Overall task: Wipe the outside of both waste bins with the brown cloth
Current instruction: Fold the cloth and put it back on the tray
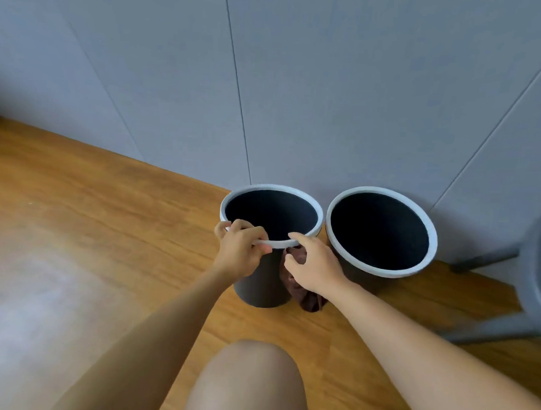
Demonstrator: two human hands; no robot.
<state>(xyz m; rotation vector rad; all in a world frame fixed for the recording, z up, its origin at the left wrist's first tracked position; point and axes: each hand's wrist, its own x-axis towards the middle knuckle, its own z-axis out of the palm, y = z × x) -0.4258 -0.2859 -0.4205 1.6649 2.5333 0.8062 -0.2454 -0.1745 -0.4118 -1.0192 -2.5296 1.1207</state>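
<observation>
Two bins stood side by side at the centre of the frame against the grey wall, on the wooden floor. Your left hand gripped the pale rim of the left bin, fingers curled over its near edge. Your right hand pinched the brown cloth against that bin's side, just below the rim. The right bin was untouched. Both bins looked light, stiff and smooth, likely to slide or tip, so the rim seemed the best hold. The cloth hung soft and limp; bunching it probably wipes better.
</observation>
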